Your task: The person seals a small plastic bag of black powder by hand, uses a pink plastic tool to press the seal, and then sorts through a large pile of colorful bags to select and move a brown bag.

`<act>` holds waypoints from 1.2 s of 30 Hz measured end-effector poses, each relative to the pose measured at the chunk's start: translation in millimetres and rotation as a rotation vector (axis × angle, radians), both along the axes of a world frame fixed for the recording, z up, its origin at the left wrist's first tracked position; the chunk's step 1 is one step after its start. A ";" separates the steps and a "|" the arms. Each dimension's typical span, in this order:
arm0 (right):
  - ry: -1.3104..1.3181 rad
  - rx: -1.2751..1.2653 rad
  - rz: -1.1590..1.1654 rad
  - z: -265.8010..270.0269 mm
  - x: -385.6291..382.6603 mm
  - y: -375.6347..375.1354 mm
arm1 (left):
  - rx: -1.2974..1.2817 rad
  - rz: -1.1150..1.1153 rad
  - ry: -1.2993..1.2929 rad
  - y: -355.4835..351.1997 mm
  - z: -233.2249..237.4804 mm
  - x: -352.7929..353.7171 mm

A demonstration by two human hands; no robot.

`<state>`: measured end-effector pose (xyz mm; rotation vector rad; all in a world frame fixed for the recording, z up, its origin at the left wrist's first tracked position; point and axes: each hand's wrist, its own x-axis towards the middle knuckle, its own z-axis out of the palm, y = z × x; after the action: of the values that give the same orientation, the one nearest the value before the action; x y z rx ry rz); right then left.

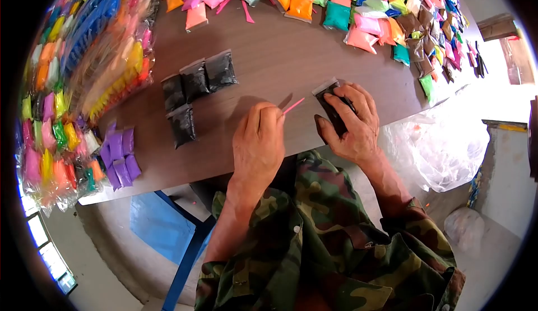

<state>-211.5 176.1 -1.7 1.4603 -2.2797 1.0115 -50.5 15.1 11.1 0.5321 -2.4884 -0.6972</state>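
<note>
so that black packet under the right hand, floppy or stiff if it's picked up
Probably floppy: the black packet looks like a small filled plastic bag lying flat under the right hand. Likely light for its size, and unlikely to roll. Its shiny film may be a bit slippery.

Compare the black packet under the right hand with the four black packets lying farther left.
The lone packet is half covered by the right hand; the four packets lie untouched, fully in view. The lone packet sits apart; the four packets are grouped, three in a row, one below. All are black, clear-wrapped, flat on the table.
</note>
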 end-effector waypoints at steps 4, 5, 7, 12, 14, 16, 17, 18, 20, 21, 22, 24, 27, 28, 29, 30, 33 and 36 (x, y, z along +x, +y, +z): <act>0.033 -0.045 -0.011 -6.5 -2.3 0.7 | 0.127 -0.060 -0.089 7.4 4.4 -22.1; 0.041 -0.063 -0.004 -8.2 -2.9 0.7 | 0.150 -0.082 -0.118 10.0 4.5 -28.1; 0.044 -0.076 -0.004 -8.5 -3.7 -0.5 | 0.177 -0.097 -0.097 13.3 4.3 -39.7; 0.026 -0.085 0.003 -5.2 -3.7 -1.1 | 0.188 -0.123 -0.087 6.4 6.5 -52.2; 0.032 -0.085 0.001 -5.3 -3.8 -1.6 | 0.142 -0.131 -0.181 1.7 10.0 -57.1; 0.031 -0.086 -0.001 -4.9 -3.2 -1.9 | 0.106 -0.127 -0.184 -4.6 8.9 -62.2; 0.029 -0.081 -0.005 -4.8 -3.3 -1.4 | 0.075 -0.125 -0.187 -6.7 8.2 -64.8; 0.031 -0.083 -0.005 -5.0 -2.8 -0.8 | 0.073 -0.124 -0.186 -7.7 7.9 -66.7; 0.029 -0.103 -0.008 -5.8 -2.4 -1.9 | 0.112 -0.134 -0.105 -9.3 7.8 -68.3; 0.027 -0.106 -0.004 -6.0 -2.1 -2.4 | 0.110 -0.130 -0.107 -8.2 9.2 -68.0; 0.030 -0.101 -0.011 -6.0 -1.7 -2.2 | 0.144 -0.148 -0.081 -5.4 11.4 -68.3; 0.031 -0.095 -0.019 -7.0 -1.3 -1.2 | 0.180 -0.165 -0.057 0.1 11.6 -70.2; 0.047 -0.103 -0.007 -8.6 -3.4 -1.1 | 0.155 -0.191 -0.124 1.2 8.8 -77.1; 0.051 -0.107 -0.007 -9.9 -3.6 -0.9 | 0.141 -0.193 -0.124 -0.4 6.9 -80.0; 0.053 -0.111 -0.006 -10.6 -3.6 -0.6 | 0.127 -0.196 -0.126 -2.2 4.7 -83.1; 0.053 -0.110 -0.007 -10.4 -3.4 -0.3 | 0.128 -0.197 -0.126 -4.1 2.3 -87.1; 0.038 -0.113 0.002 -7.0 -2.6 -1.3 | -0.001 -0.186 -0.104 -9.8 -5.1 -101.7; 0.052 -0.085 -0.017 -5.5 -0.2 -1.4 | 0.027 -0.171 -0.050 -12.1 -12.4 -103.8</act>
<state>-211.7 174.7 -7.3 1.4140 -2.1817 1.0398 -154.3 3.0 -1.3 0.3535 -2.5969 -0.7919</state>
